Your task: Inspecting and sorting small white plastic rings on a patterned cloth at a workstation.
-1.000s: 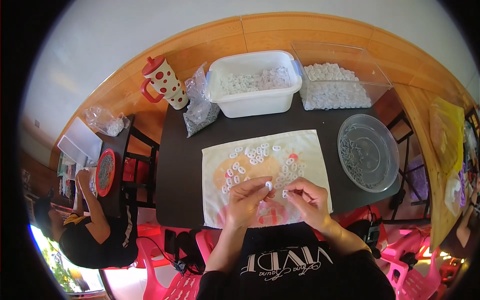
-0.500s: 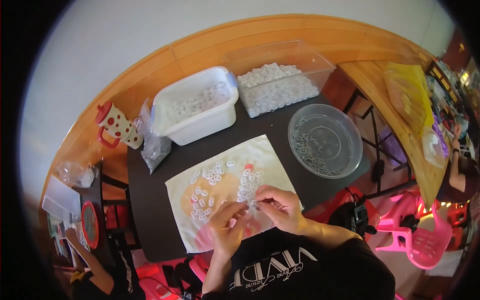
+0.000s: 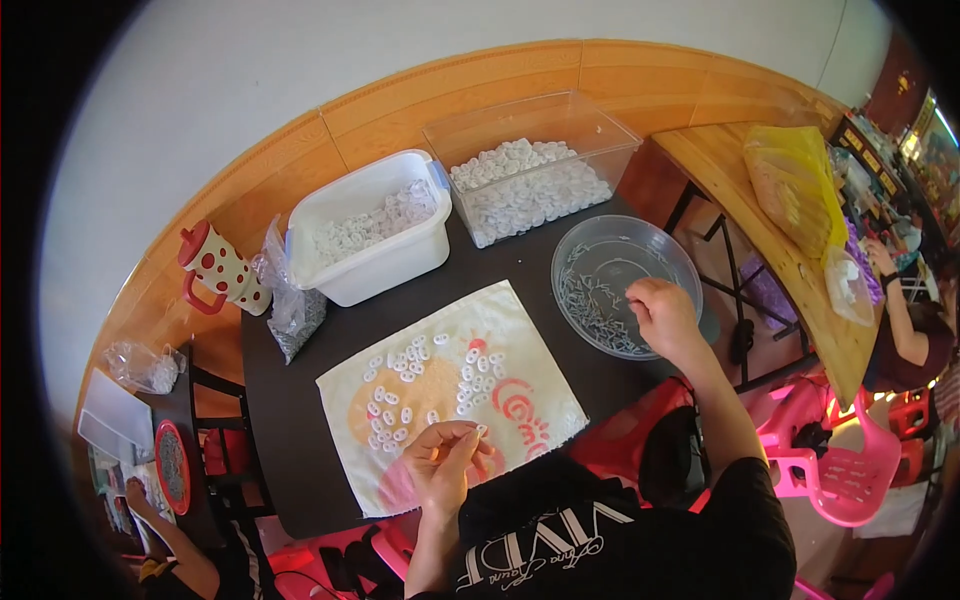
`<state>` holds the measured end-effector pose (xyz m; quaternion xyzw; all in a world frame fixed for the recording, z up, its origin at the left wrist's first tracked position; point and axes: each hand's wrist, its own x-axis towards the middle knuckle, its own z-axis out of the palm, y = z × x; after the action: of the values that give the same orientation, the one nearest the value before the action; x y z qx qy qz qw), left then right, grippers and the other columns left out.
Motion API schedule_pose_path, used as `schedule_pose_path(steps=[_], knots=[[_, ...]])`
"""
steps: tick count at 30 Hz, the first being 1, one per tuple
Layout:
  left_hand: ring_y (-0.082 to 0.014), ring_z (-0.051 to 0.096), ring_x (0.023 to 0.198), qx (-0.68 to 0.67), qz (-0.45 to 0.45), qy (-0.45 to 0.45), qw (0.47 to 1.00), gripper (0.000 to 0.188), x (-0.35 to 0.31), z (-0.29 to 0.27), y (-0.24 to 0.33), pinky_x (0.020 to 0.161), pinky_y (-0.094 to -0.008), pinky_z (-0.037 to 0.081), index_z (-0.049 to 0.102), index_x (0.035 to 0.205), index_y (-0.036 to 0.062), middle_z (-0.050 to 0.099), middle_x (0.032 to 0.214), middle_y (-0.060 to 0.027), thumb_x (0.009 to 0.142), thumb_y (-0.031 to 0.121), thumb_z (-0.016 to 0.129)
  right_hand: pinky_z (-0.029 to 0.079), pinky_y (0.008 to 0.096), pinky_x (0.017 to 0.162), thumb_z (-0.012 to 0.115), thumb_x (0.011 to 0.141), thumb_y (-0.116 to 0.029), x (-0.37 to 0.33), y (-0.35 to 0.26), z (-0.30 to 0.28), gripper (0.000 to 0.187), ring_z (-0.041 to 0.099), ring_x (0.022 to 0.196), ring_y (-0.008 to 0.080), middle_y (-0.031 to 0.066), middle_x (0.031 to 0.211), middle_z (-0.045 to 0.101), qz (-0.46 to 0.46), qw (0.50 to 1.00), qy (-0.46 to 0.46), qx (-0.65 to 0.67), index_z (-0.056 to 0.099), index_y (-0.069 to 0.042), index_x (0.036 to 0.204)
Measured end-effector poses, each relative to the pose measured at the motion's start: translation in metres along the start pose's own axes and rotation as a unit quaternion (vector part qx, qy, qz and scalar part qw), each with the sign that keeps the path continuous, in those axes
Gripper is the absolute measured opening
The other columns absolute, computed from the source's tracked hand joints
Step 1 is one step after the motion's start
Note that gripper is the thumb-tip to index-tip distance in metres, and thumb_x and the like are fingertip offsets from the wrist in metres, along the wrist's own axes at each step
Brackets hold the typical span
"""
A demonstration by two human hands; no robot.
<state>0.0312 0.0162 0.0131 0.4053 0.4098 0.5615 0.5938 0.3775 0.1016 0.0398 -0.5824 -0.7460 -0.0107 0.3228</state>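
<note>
Grey slim pieces (image 3: pixel 588 303) lay at mixed angles in the clear round tub (image 3: pixel 628 258), right of centre, just left of my right fingers (image 3: pixel 645 290). Those were nearer; curled, whether closed on one I couldn't tell. My left fingers (image 3: pixel 452 440), lower centre, pinched a small white piece (image 3: pixel 482 431).

White plastic piece (image 3: pixel 482 430): small, appears rounded; pinched at the fingertips of the left hand (image 3: pixel 440 468), raised over the near part of the printed cloth (image 3: pixel 535 345). Finer detail is too small to tell.

Metal fasteners (image 3: pixel 583 299): grey, slim, loose, lying at mixed angles on the floor of the round clear tub (image 3: pixel 640 262), right of the cloth; densest toward its left and near sides. The tub stands upright, uncovered.
</note>
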Motion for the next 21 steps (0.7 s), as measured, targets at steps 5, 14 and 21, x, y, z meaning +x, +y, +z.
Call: schedule_pose_path(steps=[5,14,21], knots=[[-0.0197,0.069,0.067,0.010,0.007,0.021,1.000,0.006,0.000,0.007,-0.003,0.055,-0.0248,0.050,0.065,0.094,-0.0050,0.068,0.082,-0.0139,0.090,-0.006,0.060,0.051,0.0440,0.072,0.065,0.068,0.000,0.013,-0.004,0.007,0.016,0.065,0.081,0.0351,0.0141,0.079,0.065,-0.041,0.983,-0.118,-0.137,0.059,-0.005,0.082],[-0.0166,0.066,0.069,0.058,0.035,0.085,0.994,0.012,-0.004,-0.006,-0.010,0.062,-0.0251,0.050,0.066,0.100,-0.0056,0.067,0.084,-0.0106,0.089,-0.006,0.063,0.052,0.0452,0.077,0.061,0.070,-0.001,0.030,-0.012,0.025,0.017,0.065,0.084,0.0361,0.0177,0.084,0.066,-0.114,0.938,-0.221,-0.243,0.062,-0.003,0.087],[-0.0156,0.066,0.076,-0.003,0.067,0.032,0.997,0.017,-0.002,-0.008,-0.009,0.064,-0.0244,0.051,0.067,0.105,-0.0044,0.067,0.094,-0.0100,0.089,-0.010,0.062,0.050,0.0324,0.069,0.060,0.074,0.012,0.023,-0.021,0.012,0.018,0.064,0.078,0.0229,0.0114,0.088,0.063,-0.053,0.988,-0.111,0.098,0.064,0.000,0.087]])
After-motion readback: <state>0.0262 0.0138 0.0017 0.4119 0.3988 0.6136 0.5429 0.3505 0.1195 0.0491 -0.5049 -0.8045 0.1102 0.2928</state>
